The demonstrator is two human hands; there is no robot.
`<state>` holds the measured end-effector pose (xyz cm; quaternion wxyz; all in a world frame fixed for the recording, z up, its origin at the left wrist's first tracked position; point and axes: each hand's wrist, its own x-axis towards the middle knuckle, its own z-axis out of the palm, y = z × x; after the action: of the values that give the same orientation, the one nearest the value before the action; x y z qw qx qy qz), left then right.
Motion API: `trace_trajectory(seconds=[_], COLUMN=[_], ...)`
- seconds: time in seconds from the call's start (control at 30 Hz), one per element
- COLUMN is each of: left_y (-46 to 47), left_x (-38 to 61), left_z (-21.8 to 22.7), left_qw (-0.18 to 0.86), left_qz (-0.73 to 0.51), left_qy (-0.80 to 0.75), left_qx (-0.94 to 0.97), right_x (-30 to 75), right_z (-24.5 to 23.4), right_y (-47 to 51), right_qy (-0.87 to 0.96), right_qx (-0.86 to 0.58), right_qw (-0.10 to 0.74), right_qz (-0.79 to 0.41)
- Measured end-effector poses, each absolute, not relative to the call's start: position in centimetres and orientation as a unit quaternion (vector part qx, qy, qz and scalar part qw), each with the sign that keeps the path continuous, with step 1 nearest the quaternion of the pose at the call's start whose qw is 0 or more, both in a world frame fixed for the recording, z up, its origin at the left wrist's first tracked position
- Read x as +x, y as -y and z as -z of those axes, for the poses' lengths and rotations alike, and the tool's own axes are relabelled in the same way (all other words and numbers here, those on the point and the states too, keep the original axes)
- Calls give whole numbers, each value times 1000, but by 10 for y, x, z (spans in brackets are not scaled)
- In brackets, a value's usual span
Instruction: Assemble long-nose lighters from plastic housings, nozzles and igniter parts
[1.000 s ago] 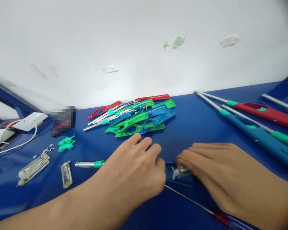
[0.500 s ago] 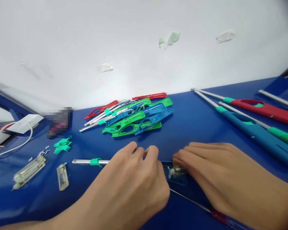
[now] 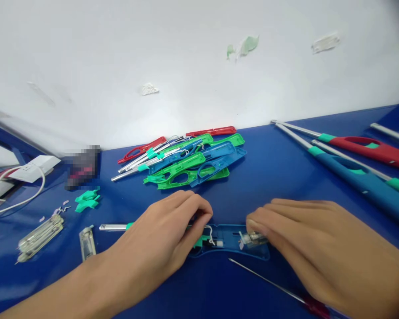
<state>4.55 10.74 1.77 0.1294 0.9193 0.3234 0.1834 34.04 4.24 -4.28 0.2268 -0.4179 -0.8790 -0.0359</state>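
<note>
A blue lighter half-shell (image 3: 232,253) lies on the table with a silver tube (image 3: 112,227) reaching out to the left. My left hand (image 3: 168,232) curls over its middle, fingers bent together and partly hiding a green trigger and a white wire (image 3: 210,234). At the shell's right end, my right hand (image 3: 302,243) pinches a clear fuel tank (image 3: 251,239) with a metal top. Below the shell, a thin screwdriver (image 3: 266,280) with a dark red handle lies partly under my right hand.
Behind my hands is a pile of green, blue and red half-shells (image 3: 193,161) with metal tubes. Long lighters (image 3: 362,173) lie at right. At left are clear fuel tanks (image 3: 41,237), green triggers (image 3: 87,200) and a white cable (image 3: 41,186). A white wall (image 3: 186,53) rises behind.
My left hand has shifted left along the half-shell, uncovering its wire and inner parts. My right hand still pinches the fuel tank and sits slightly farther right.
</note>
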Motion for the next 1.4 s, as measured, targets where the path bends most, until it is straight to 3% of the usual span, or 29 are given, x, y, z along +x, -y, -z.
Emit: trace_trajectory(seconds=[0.17,0.63,0.77,1.03,1.4], left_y=[-99,-87,-85,-85,-82], left_x=[44,47,48,46,48], left_z=[-5,7,11,13,10], left_qw=[158,214,211,230,235], left_qz=[-280,-357,-369,-380,-383], left_qy=[-331,-375,-379,-368,-359], left_qx=[887,828,822,817,818], right_x=[338,337,320,301,297], right_z=[55,40,22,7,16], right_y=[-35,-46,-54,-73,-69], right_qy=[864,848,800,757,752], right_qx=[-427,-442,-484,-501,-496], right_qw=[265,290,332,328,354], right_qz=[37,-29,-129,-261,-250])
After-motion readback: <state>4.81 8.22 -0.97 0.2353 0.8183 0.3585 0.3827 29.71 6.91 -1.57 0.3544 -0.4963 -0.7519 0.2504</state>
